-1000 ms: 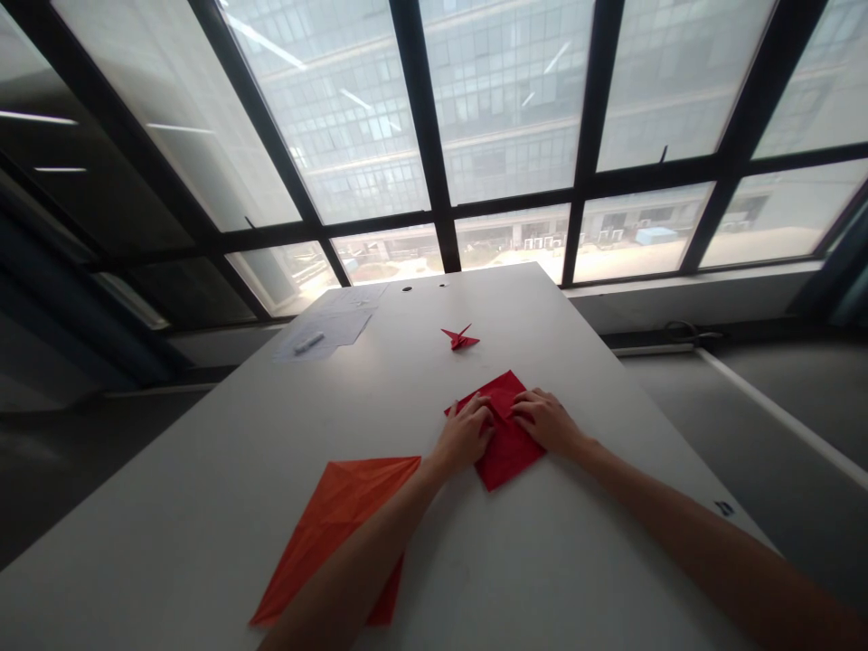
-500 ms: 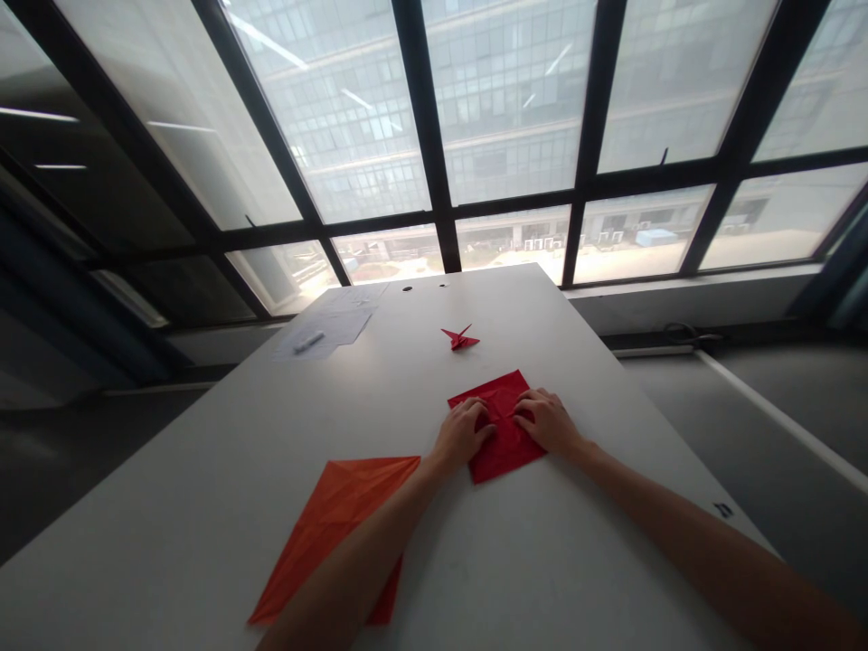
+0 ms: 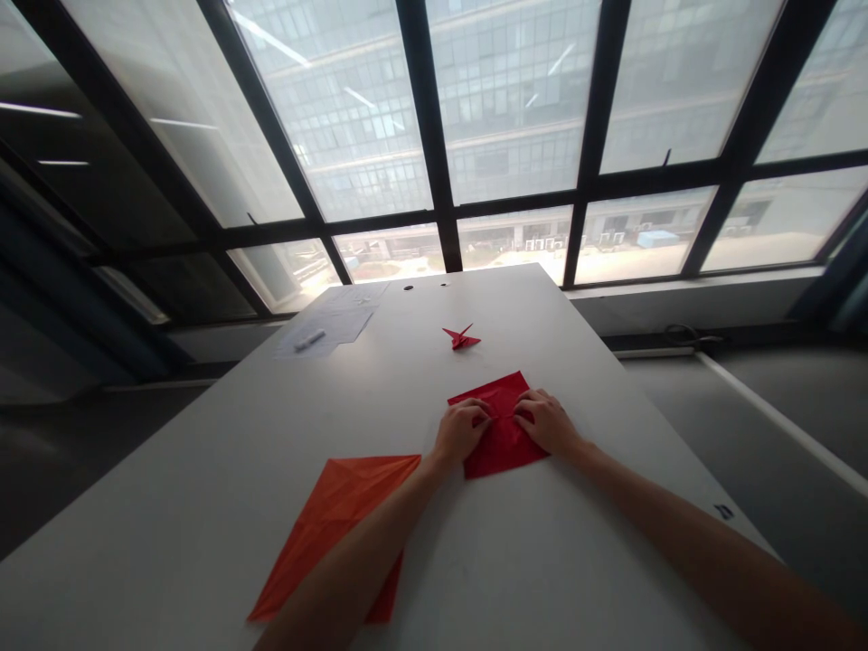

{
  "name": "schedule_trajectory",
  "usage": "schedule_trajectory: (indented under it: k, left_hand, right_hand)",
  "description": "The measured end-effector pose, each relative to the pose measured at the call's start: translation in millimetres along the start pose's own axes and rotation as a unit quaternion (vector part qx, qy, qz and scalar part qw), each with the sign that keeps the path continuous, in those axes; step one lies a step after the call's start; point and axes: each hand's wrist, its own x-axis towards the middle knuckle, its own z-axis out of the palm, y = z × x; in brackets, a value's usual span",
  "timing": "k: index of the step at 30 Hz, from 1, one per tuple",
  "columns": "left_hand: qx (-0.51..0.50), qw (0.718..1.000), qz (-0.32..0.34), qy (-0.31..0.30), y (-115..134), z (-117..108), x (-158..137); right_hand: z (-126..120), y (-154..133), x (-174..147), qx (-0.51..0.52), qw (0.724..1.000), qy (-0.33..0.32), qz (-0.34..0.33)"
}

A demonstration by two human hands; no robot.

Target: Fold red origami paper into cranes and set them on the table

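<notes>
A square sheet of red origami paper [image 3: 500, 452] lies on the white table with creases near its middle. My left hand [image 3: 462, 429] is on its left side, thumb and fingers pinched together on the paper. On the opposite side, my right hand [image 3: 546, 421] pinches the sheet too, its fingertips a short gap from the left ones. Beyond the sheet stands a small folded red paper crane [image 3: 461, 339]. An orange sheet of paper [image 3: 339, 506] with fold lines lies under my left forearm, which covers part of it.
The white table [image 3: 597, 561] reaches forward to large windows with dark frames [image 3: 444, 217]. Papers [image 3: 345, 325] and a white marker-like stick [image 3: 310, 340] lie at its far left. A small dark mark [image 3: 723, 512] is near the right edge.
My left thumb has drawn in against the fingers, so the left hand now pinches the red paper. The sheet's near edge has shifted slightly. The right hand stays nearly in place.
</notes>
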Motion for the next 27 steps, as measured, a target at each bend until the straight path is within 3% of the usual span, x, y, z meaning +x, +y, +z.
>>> schedule_trajectory:
  k: [8,16,22,27]
  left_hand:
    - [-0.020,0.999,-0.003,0.030,2.7,-2.1,0.3]
    - [-0.111,0.987,-0.009,0.111,5.2,-3.2,3.0]
    - [-0.129,0.983,-0.014,0.128,7.7,-6.4,4.0]
    - [-0.130,0.983,-0.016,0.127,8.1,-6.7,4.0]
  right_hand:
    - [0.5,1.0,0.8,0.009,1.000,0.008,0.004]
    - [1.3,3.0,0.7,0.071,0.996,0.044,-0.019]
    - [1.8,7.7,5.7,0.167,0.966,0.172,0.093]
    - [-3.3,10.6,7.7,0.289,0.936,0.142,0.141]
